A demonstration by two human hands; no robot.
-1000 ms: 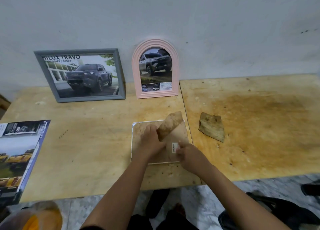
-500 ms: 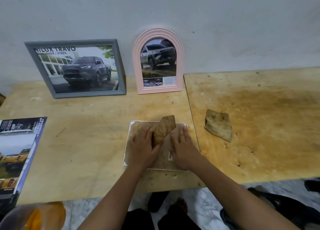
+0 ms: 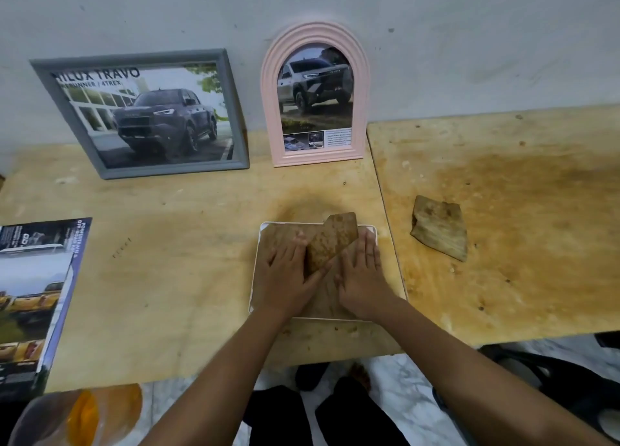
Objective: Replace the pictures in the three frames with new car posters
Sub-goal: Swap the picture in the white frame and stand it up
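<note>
A white-edged frame [image 3: 255, 271] lies face down near the table's front edge, its brown backing board up. The brown stand flap [image 3: 330, 241] sticks up from that backing between my hands. My left hand [image 3: 285, 274] presses flat on the backing left of the flap. My right hand [image 3: 360, 278] presses flat on it to the right. A grey frame [image 3: 235, 110] with a dark pickup poster leans on the wall at the back left. Beside it stands a pink arched frame [image 3: 268, 86] with a grey truck poster.
A car brochure [image 3: 30, 294] lies at the table's left edge. A loose brown piece of backing [image 3: 439, 226] lies on the right board. An orange plastic-wrapped thing [image 3: 80, 415] sits below the front left edge. Legs and dark shoes show under the table.
My right hand left the frame's lower edge and now lies flat beside the flap. My left hand flattened as well. The view moved closer to the wall.
</note>
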